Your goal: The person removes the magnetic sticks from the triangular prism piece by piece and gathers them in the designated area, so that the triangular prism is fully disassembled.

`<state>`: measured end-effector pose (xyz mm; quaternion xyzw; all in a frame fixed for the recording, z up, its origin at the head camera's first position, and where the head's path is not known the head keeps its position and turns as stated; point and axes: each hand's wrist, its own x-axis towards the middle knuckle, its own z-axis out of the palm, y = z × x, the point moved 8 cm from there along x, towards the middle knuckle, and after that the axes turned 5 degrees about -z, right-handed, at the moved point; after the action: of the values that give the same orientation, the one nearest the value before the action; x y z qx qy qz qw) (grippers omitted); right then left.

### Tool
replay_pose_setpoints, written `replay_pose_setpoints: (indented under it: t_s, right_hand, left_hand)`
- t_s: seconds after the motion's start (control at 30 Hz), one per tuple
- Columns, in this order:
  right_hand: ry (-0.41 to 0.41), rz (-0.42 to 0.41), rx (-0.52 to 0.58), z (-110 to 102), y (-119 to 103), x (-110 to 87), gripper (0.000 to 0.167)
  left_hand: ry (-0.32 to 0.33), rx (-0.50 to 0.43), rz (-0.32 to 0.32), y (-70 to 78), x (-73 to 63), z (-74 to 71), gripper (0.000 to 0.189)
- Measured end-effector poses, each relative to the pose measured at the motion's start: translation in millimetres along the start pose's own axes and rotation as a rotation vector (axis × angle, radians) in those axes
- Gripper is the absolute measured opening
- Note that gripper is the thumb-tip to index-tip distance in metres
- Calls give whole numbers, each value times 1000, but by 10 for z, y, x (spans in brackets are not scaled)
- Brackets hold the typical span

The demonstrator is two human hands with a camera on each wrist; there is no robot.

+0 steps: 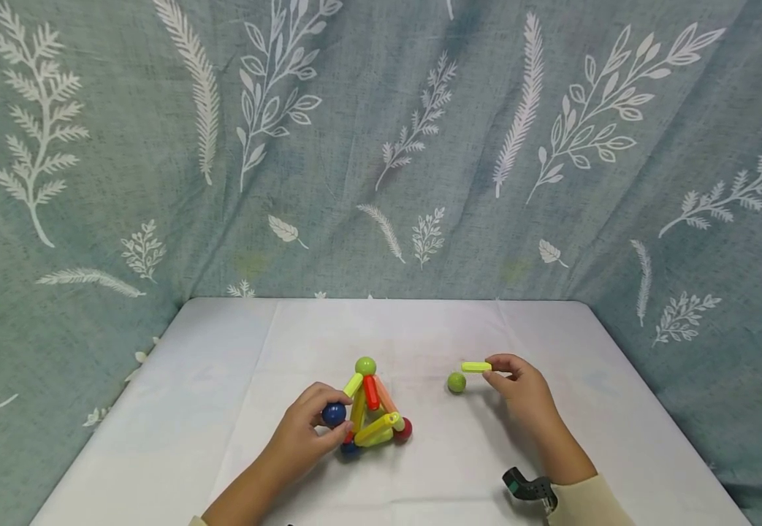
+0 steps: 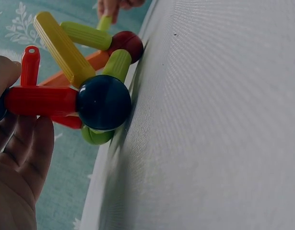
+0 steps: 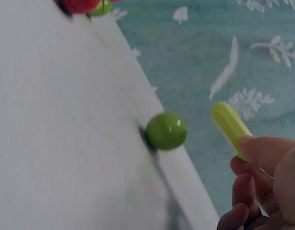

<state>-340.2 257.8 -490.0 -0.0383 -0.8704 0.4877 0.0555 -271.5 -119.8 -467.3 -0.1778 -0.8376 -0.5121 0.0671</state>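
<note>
A frame of coloured rods and balls stands on the table, with a green ball (image 1: 365,366) at its far corner, a red ball (image 1: 403,429) at its right corner and a lower dark blue ball (image 2: 104,102) at the near corner. My left hand (image 1: 305,427) grips an upper dark blue ball (image 1: 334,414) at the frame's left side. From that ball a red rod (image 2: 41,100) runs to the lower blue one. Between thumb and fingers, my right hand (image 1: 523,387) pinches a yellow-green rod (image 1: 475,367) by one end. It is held just above a loose green ball (image 1: 456,382), apart from it.
The white-covered table (image 1: 446,475) ends at a green-grey leaf-patterned cloth (image 1: 381,146) behind and at the sides. A black device (image 1: 527,485) sits at the right wrist, by the sleeve. A yellow rod (image 2: 63,50) sticks up from the frame.
</note>
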Motion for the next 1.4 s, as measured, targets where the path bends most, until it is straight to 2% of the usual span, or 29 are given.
replay_pose_setpoints:
  t_s: [0.3, 0.53, 0.87, 1.1, 1.23, 1.4]
  right_hand:
    - [19, 75, -32, -122, 354, 88, 28]
    - [8, 72, -65, -197, 457, 101, 28]
    - [21, 52, -214, -203, 523, 108, 25]
    - [21, 75, -213, -185, 575, 119, 31]
    - [37, 62, -173, -222, 511, 85, 36]
    - [62, -2, -116, -222, 177, -18, 31]
  left_hand:
    - [10, 12, 17, -2, -14, -5, 34]
    - [12, 23, 33, 22, -11, -11, 34]
    - [4, 16, 23, 30, -14, 5, 32]
    - [14, 33, 27, 27, 5, 9, 33]
    - [11, 36, 29, 28, 9, 18, 33]
    - [20, 30, 24, 25, 1, 14, 34]
